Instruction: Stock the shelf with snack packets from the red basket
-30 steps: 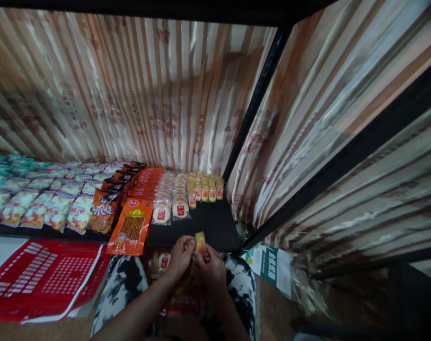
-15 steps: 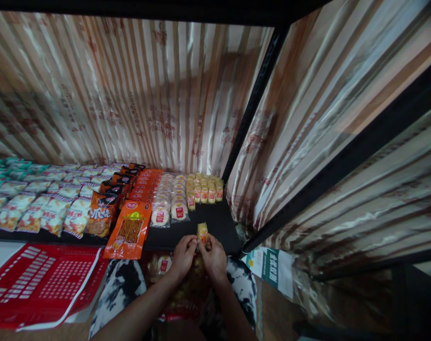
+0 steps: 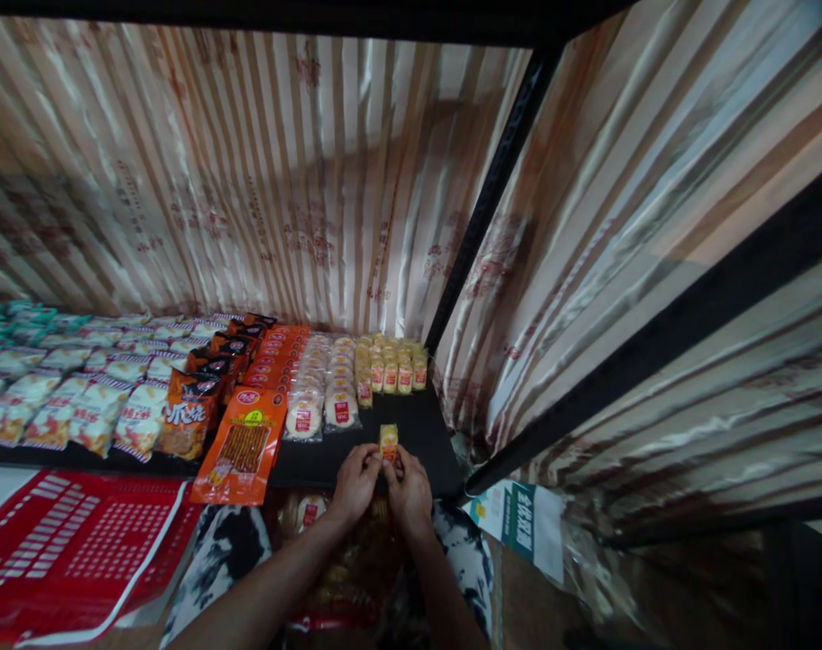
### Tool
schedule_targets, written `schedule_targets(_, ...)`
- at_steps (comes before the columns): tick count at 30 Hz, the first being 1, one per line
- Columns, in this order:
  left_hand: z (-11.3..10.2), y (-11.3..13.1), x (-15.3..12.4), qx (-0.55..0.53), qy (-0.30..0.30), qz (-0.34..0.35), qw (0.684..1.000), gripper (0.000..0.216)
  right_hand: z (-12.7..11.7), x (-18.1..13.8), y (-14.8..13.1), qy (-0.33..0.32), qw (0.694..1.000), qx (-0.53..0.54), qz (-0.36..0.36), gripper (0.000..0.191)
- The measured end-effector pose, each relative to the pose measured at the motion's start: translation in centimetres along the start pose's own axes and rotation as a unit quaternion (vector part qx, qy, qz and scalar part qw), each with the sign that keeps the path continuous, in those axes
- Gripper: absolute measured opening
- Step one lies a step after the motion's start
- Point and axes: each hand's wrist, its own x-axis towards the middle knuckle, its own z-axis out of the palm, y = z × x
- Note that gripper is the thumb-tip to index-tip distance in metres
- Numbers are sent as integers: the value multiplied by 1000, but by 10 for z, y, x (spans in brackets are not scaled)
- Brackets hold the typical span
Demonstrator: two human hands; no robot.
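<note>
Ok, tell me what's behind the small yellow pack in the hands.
Behind the small yellow pack come the black shelf, rows of similar yellow packs, then striped sheeting. The shelf directly behind the pack is covered, as is much of the rearmost packs.

- White-and-green printed sheet: sideways characters, seemingly 全优双; the last is unclear.
- Orange-and-black glossy snack bag: large pale characters, the last apparently 烧.
- White striped-edge snack bags: red characters, the middle one probably 上.
- Flat orange plastic packet: red oval logo and yellow-green patch, wording illegible.
- Round white clear-wrapped snacks: red labels, too small to read.
- Small yellow plastic-wrapped block: orange-red print, unreadable.
- Pleated beige-and-brown striped curtain: reddish characters, blurred.
</note>
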Motion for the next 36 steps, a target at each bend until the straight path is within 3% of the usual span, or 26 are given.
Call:
schedule_targets(6,7,-6,10,20,15,16,1000,24,1,9,-1,10,1000,17,14,41)
schedule_targets(20,17,8,29,76,11,39,996,28,14,39,5,43,991,118,39,36)
schedule_targets(27,21,13,43,99,17,27,995,29,24,54,12,59,991,117,14,35)
schedule_targets(36,29,16,61,52,23,31,998,24,32,74,16,67,993,101,-2,32)
